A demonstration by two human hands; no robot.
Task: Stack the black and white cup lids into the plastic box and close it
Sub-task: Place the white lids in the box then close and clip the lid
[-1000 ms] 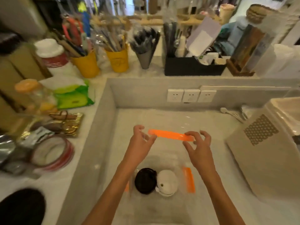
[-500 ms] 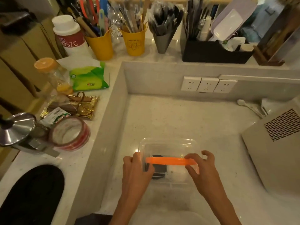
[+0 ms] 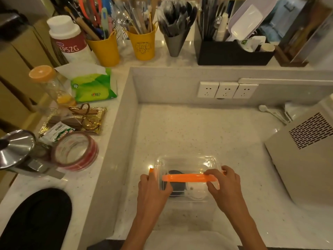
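A clear plastic box [image 3: 187, 161] sits on the lower speckled counter near its front edge. Its clear lid lies on top, with an orange handle [image 3: 185, 178] across it and an orange side clip [image 3: 151, 170] at the left. Through the plastic I see a black cup lid [image 3: 177, 188] on the left and a white cup lid [image 3: 195, 192] on the right, side by side inside. My left hand [image 3: 153, 188] grips the lid's left edge. My right hand [image 3: 225, 184] grips the lid's right edge and the handle's end.
A beige appliance [image 3: 304, 156] stands close on the right. A raised ledge on the left carries a tape roll [image 3: 74, 151], a steel lid [image 3: 15, 148], a tissue pack [image 3: 92, 85] and a jar. Yellow cups [image 3: 144, 46] and a black organiser [image 3: 232, 53] line the back ledge above wall sockets [image 3: 227, 90].
The lid came down from mid-air onto the box over the two cup lids. Both hands lowered with it and stayed on its edges. The camera tilted down.
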